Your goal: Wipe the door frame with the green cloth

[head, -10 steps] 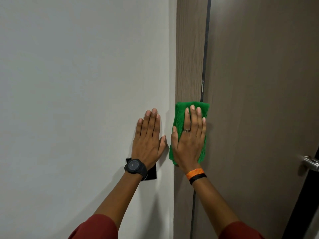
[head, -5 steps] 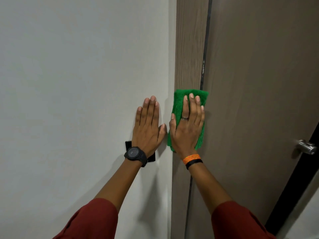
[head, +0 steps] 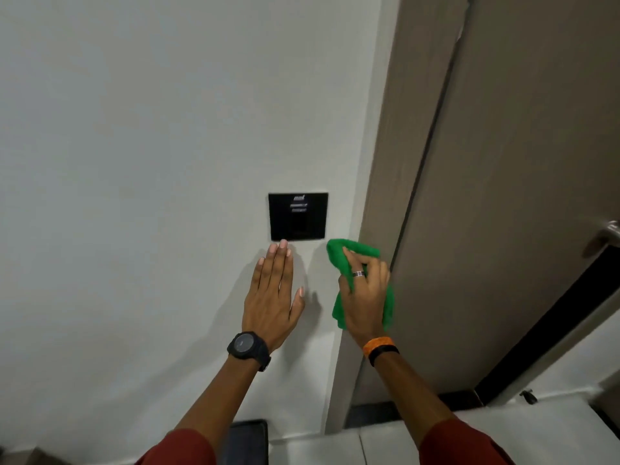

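The wood-grain door frame (head: pixel 399 156) runs up the right of the white wall, with the brown door (head: pixel 510 196) beside it. My right hand (head: pixel 364 290) grips the bunched green cloth (head: pixel 345 251) against the frame's left edge, low down. My left hand (head: pixel 273 290) lies flat on the wall with fingers apart, just below a black wall panel (head: pixel 298 216). It holds nothing. A black watch is on my left wrist and an orange band on my right.
A metal door handle (head: pixel 609 233) sticks out at the right edge. A dark gap (head: pixel 550 327) shows beside the door's far side. Pale floor tiles (head: pixel 486 427) and a dark object (head: pixel 248 437) lie below by the wall.
Both hands have slid down the wall and frame, uncovering the black panel. My right hand went from flat on the spread cloth to clutching it bunched. The view tilted downward, showing the floor.
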The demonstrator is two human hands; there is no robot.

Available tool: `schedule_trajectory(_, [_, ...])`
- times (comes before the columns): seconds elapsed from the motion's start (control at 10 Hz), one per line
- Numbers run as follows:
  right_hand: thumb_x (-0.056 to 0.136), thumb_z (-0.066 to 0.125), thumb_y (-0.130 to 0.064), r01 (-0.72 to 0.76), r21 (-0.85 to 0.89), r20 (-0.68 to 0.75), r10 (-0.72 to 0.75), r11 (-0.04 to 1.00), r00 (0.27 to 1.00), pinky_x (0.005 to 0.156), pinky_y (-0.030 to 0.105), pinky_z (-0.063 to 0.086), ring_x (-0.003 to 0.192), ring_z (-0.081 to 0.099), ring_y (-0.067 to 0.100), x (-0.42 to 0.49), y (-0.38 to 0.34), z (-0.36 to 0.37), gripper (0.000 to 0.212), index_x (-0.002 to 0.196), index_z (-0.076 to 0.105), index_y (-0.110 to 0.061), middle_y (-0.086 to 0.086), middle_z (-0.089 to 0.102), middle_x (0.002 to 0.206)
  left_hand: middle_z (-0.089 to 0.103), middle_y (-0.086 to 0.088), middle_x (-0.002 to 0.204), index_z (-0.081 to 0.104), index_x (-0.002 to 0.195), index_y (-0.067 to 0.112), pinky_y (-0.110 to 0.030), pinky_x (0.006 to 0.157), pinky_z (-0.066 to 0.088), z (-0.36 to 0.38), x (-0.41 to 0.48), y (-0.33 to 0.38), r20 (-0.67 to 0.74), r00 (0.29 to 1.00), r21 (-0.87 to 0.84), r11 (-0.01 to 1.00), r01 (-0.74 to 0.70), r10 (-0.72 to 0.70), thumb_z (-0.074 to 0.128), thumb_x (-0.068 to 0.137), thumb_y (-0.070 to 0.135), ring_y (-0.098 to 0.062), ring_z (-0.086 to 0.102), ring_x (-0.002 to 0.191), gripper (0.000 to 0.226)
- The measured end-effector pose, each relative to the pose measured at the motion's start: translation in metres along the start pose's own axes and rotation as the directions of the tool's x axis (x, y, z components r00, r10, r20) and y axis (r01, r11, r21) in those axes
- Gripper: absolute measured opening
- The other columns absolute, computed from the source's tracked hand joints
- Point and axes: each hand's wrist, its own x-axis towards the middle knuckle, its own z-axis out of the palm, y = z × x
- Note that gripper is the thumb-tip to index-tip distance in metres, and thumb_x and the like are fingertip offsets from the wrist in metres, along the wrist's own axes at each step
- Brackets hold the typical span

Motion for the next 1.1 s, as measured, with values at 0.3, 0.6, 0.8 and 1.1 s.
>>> schedule_trajectory(0.3, [0.086, 0.079, -0.004, -0.188, 0.068, 0.593, 0.112, 0.980, 0.798, 0.097, 0.043, 0.053, 0.109, 0.060, 0.028, -0.197, -0.045, 0.082, 0.049, 0.133, 0.065, -0.010, 0.010, 0.071, 0.120, 0.009, -0.015, 0.169, 0.013, 0.160, 0.000, -0.039, 0.129, 0.002, 0.063, -0.201, -0.077, 0.349, 0.912, 0.003, 0.973, 0.231, -0.217, 0.036, 0.098, 0.032, -0.028, 0.009, 0.158, 0.073])
schedule_trajectory(0.6, [0.096, 0.071, -0.015, -0.175, -0.099, 0.843, 0.176, 0.980, 0.509, 0.101, 0.045, 0.056, 0.117, 0.063, 0.034, -0.459, -0.018, 0.204, 0.043, 0.137, 0.064, -0.007, 0.015, 0.073, 0.124, 0.026, -0.020, 0.165, 0.029, 0.156, -0.005, -0.050, 0.126, 0.020, 0.212, -0.432, -0.150, 0.650, 0.693, 0.066, 0.932, 0.356, -0.311, 0.063, 0.095, 0.023, -0.035, 0.024, 0.154, 0.074])
schedule_trajectory(0.8, [0.101, 0.066, -0.025, -0.131, -0.199, 0.888, 0.236, 0.971, 0.394, 0.106, 0.050, 0.052, 0.137, 0.053, 0.035, -0.601, 0.017, 0.267, 0.049, 0.145, 0.057, -0.006, 0.014, 0.062, 0.146, 0.025, -0.021, 0.166, 0.027, 0.157, -0.004, -0.052, 0.127, 0.021, 0.321, -0.544, -0.180, 0.721, 0.639, 0.028, 0.934, 0.357, -0.267, 0.049, 0.100, 0.022, -0.037, 0.022, 0.155, 0.066])
schedule_trajectory(1.1, [0.108, 0.034, -0.052, 0.023, -0.203, 0.933, 0.187, 0.979, 0.306, 0.131, 0.053, 0.015, 0.161, 0.004, 0.031, -0.646, 0.025, 0.265, 0.076, 0.164, 0.011, -0.006, 0.016, 0.007, 0.173, -0.002, -0.013, 0.170, 0.005, 0.161, 0.004, -0.046, 0.131, 0.005, 0.341, -0.604, -0.175, 0.769, 0.560, 0.001, 0.878, 0.479, -0.307, 0.037, 0.108, 0.038, -0.025, -0.010, 0.156, 0.071])
